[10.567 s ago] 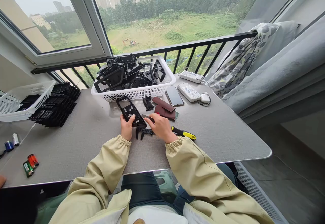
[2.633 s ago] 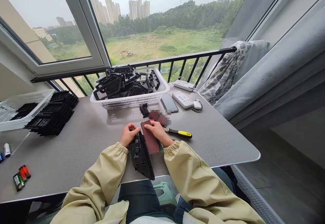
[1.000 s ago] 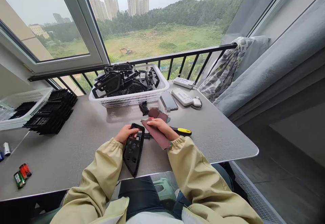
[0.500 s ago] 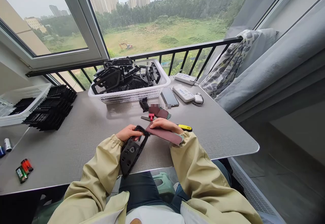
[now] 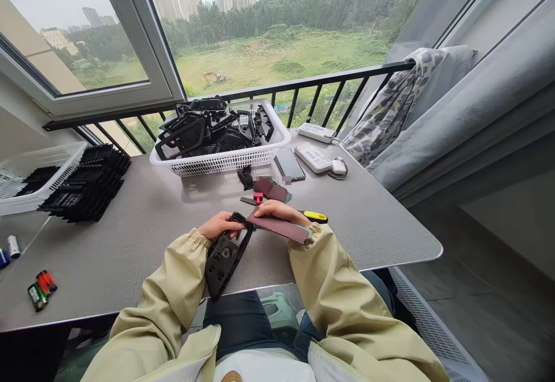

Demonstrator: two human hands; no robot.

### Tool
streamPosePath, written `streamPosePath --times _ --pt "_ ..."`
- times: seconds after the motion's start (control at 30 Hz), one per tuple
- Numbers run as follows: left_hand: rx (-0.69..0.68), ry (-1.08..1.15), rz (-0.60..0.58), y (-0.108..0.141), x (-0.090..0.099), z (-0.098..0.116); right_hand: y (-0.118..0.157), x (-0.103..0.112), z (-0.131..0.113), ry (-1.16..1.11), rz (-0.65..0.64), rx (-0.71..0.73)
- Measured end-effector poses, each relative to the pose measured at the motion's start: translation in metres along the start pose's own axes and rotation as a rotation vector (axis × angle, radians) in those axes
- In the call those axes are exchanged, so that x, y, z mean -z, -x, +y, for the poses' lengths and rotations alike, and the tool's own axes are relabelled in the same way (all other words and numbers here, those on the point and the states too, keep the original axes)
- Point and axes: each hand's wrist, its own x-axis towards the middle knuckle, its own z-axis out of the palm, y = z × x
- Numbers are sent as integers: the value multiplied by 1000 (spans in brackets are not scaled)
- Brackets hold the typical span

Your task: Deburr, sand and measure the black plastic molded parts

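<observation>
My left hand (image 5: 220,225) is closed on the upper end of a black plastic frame part (image 5: 225,258), which hangs tilted over the table's front edge. In my right hand (image 5: 277,211) is a folded strip of reddish-brown sandpaper (image 5: 280,227), gripped under the thumb and fingers. Its left end touches the top corner of the frame part. Just beyond the right hand lie a small red-handled tool (image 5: 258,198) with a flat blade and more sandpaper pieces (image 5: 273,189). A yellow-and-black handle (image 5: 315,217) shows partly behind the right wrist.
A white basket (image 5: 225,165) heaped with black plastic parts stands at the back. Beside it lie a phone (image 5: 289,163) and white power strips (image 5: 313,158). Stacked black parts (image 5: 87,182) and another white basket (image 5: 65,165) are at left, near several batteries (image 5: 38,296).
The sandpaper and right hand have shifted very slightly up and to the left. The left hand keeps its hold on the frame part.
</observation>
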Motion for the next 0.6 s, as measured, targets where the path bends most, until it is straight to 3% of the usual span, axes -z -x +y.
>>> streamPosePath --times 0.13,0.33,0.47,0.6 --pt "-20 51 40 -3 1 -2 0 -1 2 -22 48 -1" --pt "-149 239 197 -7 3 -1 -6 -3 10 -114 242 37" --pt "-145 279 301 -8 -1 1 -13 -2 14 -167 347 54" --pt "-113 299 385 -9 -5 2 -14 -5 13 -203 362 73"
